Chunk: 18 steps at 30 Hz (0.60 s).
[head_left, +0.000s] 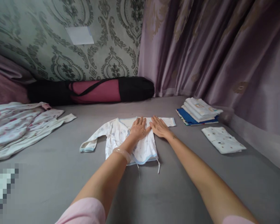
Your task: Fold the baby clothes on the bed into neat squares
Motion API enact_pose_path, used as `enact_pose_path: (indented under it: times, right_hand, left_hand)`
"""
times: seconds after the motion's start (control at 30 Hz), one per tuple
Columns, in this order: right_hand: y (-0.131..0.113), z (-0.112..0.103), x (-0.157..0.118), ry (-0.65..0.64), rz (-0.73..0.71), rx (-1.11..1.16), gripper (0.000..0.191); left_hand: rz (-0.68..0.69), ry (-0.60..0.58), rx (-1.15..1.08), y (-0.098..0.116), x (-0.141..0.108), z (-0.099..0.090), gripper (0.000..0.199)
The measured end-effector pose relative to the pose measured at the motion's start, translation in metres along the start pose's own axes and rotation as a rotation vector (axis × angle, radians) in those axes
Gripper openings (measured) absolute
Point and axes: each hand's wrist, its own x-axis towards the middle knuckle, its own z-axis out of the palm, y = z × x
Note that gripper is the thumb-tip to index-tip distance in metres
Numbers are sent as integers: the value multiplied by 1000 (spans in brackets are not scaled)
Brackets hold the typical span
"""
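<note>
A white baby wrap shirt (116, 133) with pale blue trim and small prints lies spread on the grey sheet. Its left sleeve bends out and down, while the right sleeve stretches sideways, partly covered. My left hand (140, 128) lies flat on the upper chest of the shirt, fingers stretched out. Beside it, my right hand (160, 127) rests flat where the right sleeve meets the body, its fingers also extended. The thumbs nearly meet. Two thin ties hang from the lower hem. A clear bangle (121, 154) circles my left wrist.
Folded clothes (200, 109) are stacked at the right, with a folded printed white garment (222, 140) nearer me. Loose printed clothes (21, 124) lie at the left. A black and maroon long bag (95, 91) runs along the wall; purple curtains (189, 46) hang at the right.
</note>
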Motion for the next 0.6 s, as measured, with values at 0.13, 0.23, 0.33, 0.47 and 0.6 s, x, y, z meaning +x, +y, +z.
enact_pose_path:
  times: [0.13,0.23,0.33,0.47,0.6]
  right_hand:
    - [34,-4,-7,48,133,-133,63]
    - [60,-6,-13,96,223,-198,60]
    - [76,-5,-14,129,238,-238,58]
    - [80,-2,-10,144,222,-281,59]
    - [76,-3,-7,121,229,-273,60]
  left_hand:
    - [9,-14,-10,0,1,-1,75]
    - [-2,-19,-19,0,1,0,74]
    - [-9,-38,-43,1,3,-1,73]
    - [30,-119,-154,-1,7,-15,72]
    - [92,-47,-284,-19,-10,-46,60]
